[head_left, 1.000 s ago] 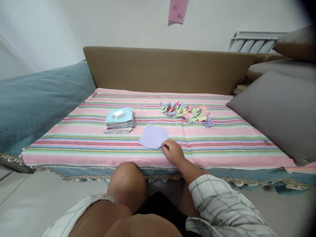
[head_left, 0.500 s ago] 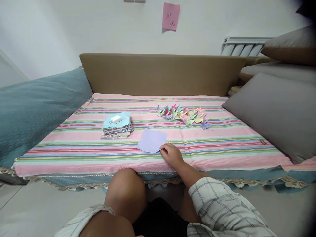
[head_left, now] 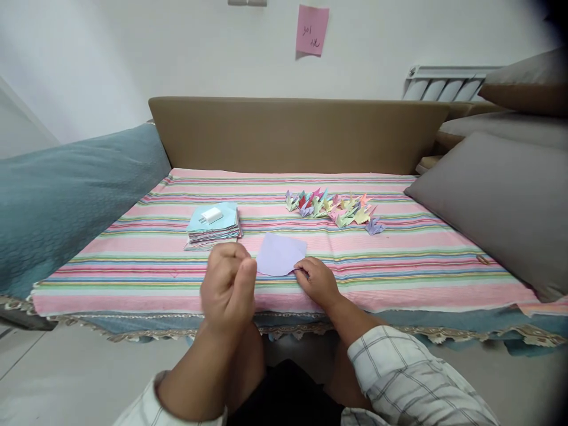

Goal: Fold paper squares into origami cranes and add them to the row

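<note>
A square of pale purple paper (head_left: 280,253) lies on the striped cloth before me. My right hand (head_left: 318,281) pinches its near right corner between thumb and fingers. My left hand (head_left: 228,287) is raised as a fist in front of the paper's left corner, closer to me; nothing shows in its curled fingers. Behind it sits a stack of square paper sheets (head_left: 215,234), light blue on top, with a white charger plug (head_left: 212,215) resting there. Beyond the purple sheet, to the right, several folded paper cranes (head_left: 339,212) stand in loose rows.
The striped cloth (head_left: 133,254) covers a sofa seat. A brown backrest (head_left: 293,136) rises behind it, a blue armrest (head_left: 80,177) borders the left, and grey cushions (head_left: 501,207) fill the right. A small brown object (head_left: 483,260) lies by the cushion.
My left hand has come up into view from below, closed in a fist. My right hand keeps hold of the paper's corner. The camera view has shifted slightly.
</note>
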Motion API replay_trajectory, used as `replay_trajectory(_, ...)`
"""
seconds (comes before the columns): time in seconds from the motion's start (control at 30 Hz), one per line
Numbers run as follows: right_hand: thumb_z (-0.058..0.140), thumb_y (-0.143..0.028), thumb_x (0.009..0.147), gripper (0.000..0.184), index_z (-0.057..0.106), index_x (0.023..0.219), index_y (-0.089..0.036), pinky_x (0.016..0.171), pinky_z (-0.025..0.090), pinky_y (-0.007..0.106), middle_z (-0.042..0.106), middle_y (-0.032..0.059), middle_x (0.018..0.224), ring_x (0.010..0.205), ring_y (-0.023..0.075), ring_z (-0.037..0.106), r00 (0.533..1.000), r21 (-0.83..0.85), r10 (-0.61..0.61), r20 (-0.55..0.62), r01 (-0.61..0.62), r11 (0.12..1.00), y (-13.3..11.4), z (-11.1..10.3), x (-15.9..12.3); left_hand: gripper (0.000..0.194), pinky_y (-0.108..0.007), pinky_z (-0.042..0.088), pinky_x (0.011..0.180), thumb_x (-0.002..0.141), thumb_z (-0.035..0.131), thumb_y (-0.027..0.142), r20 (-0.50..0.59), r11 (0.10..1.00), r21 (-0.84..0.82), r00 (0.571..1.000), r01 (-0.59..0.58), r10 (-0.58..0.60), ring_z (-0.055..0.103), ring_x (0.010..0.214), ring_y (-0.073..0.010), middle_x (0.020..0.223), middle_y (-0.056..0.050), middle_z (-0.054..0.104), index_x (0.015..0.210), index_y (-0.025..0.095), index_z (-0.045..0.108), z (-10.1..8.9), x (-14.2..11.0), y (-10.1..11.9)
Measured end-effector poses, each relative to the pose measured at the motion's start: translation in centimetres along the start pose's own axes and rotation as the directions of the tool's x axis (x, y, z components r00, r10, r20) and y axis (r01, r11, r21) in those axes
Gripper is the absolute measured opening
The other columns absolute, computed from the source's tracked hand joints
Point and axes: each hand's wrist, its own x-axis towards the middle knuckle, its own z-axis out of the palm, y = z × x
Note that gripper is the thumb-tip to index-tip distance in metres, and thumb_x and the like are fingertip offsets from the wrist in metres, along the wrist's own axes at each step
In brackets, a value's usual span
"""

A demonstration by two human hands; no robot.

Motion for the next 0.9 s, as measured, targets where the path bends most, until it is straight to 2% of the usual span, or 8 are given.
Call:
replay_trajectory(0.13, 0.053, -0.018, 0.082, 0.011, 0.064, 0.082, -0.02, 0.072, 0.044, 0.03, 0.064, 0.0046, 0.079, 0.08, 0.0199, 0.057, 0.997, -0.066, -0.074, 0.032, 0.076, 0.995, -0.3, -0.2, -0.1, 0.032, -0.029, 0.044, 0.066, 0.091, 0.042, 0.031, 0.301, 0.981, 0.169, 0.942, 0.099, -0.147, 0.055, 0.069, -0.0152, 0.069, -0.003, 0.056, 0.063, 0.019, 0.053, 3.4, -0.6, -5.4)
replay_trajectory(0.23, 0.051, -0.018, 0.083, 0.012, 0.063, 0.081, -0.02, 0.07, 0.042, 0.031, 0.063, 0.0047, 0.076, 0.075, 0.0193, 0.056, 0.992, -0.085, -0.121, 0.027, 0.123, 0.989, -0.5, -0.3, -0.4, 0.03, -0.039, 0.042, 0.087, 0.084, 0.054, 0.039, 0.598, 0.963, 0.268, 0.785, -0.008, -0.16, 0.058, 0.093, -0.0213, 0.093, -0.005, 0.065, 0.108, 0.021, 0.057, 3.8, -2.0, -8.1)
replay_trajectory(0.3, 0.05, -0.019, 0.084, 0.013, 0.063, 0.081, -0.02, 0.069, 0.042, 0.031, 0.063, 0.0047, 0.075, 0.074, 0.0187, 0.055, 0.988, -0.064, -0.152, 0.014, 0.153, 0.986, -0.8, -0.3, -0.6, 0.069, -0.051, 0.031, 0.101, 0.066, 0.071, 0.05, 0.696, 0.941, 0.327, 0.697, -0.09, -0.175, 0.051, 0.111, -0.0289, 0.113, -0.009, 0.063, 0.125, 0.023, 0.048, 3.7, -2.8, -9.0)
replay_trajectory(0.37, 0.049, -0.018, 0.084, 0.013, 0.062, 0.082, -0.02, 0.069, 0.042, 0.031, 0.063, 0.0044, 0.076, 0.073, 0.0179, 0.055, 0.98, -0.022, -0.2, 0.017, 0.2, 0.98, -1.0, -0.4, -0.8, 0.086, -0.058, 0.019, 0.106, 0.057, 0.077, 0.052, 0.757, 0.92, 0.357, 0.626, -0.16, -0.185, 0.041, 0.124, -0.0345, 0.131, -0.01, 0.053, 0.131, 0.025, 0.043, 3.7, -3.4, -9.4)
replay_trajectory(0.5, 0.056, -0.025, 0.079, 0.021, 0.062, 0.099, -0.02, 0.08, 0.04, 0.035, 0.064, 0.0065, 0.092, 0.087, 0.0206, 0.055, 0.95, 0.033, -0.293, 0.105, 0.291, 0.956, -0.6, -0.7, -0.5, 0.063, -0.059, 0.019, 0.106, 0.07, 0.068, 0.043, 0.834, 0.914, 0.339, 0.521, -0.224, -0.182, 0.039, 0.127, -0.0329, 0.137, -0.008, 0.049, 0.128, 0.026, 0.05, 3.9, -3.7, -9.7)
replay_trajectory(0.63, 0.063, -0.033, 0.072, 0.053, 0.052, 0.122, -0.021, 0.095, 0.031, 0.042, 0.058, 0.0104, 0.119, 0.111, 0.0267, 0.048, 0.932, 0.005, -0.238, 0.274, 0.246, 0.969, 1.5, -1.6, 0.6, 0.049, -0.057, 0.024, 0.105, 0.075, 0.06, 0.032, 0.846, 0.915, 0.316, 0.511, -0.251, -0.152, 0.043, 0.124, -0.0307, 0.134, -0.006, 0.052, 0.124, 0.026, 0.055, 4.0, -3.7, -10.0)
replay_trajectory(0.8, 0.061, -0.031, 0.072, 0.047, 0.057, 0.118, -0.024, 0.094, 0.033, 0.042, 0.058, 0.0084, 0.118, 0.109, 0.0261, 0.049, 0.925, -0.029, -0.111, 0.364, 0.13, 0.991, 3.8, -2.2, 1.5, 0.047, -0.056, 0.029, 0.103, 0.074, 0.061, 0.033, 0.836, 0.917, 0.295, 0.538, -0.268, -0.112, 0.046, 0.121, -0.0306, 0.133, -0.007, 0.053, 0.121, 0.026, 0.057, 3.9, -3.7, -10.4)
replay_trajectory(0.9, 0.06, -0.027, 0.072, 0.04, 0.061, 0.112, -0.024, 0.091, 0.036, 0.041, 0.059, 0.0072, 0.113, 0.104, 0.0246, 0.05, 0.931, -0.015, -0.1, 0.35, 0.112, 0.994, 4.4, -2.1, 1.5, 0.046, -0.051, 0.034, 0.101, 0.071, 0.065, 0.038, 0.798, 0.909, 0.313, 0.595, -0.275, -0.095, 0.047, 0.12, -0.031, 0.137, -0.011, 0.047, 0.114, 0.022, 0.063, 3.7, -3.6, -10.8)
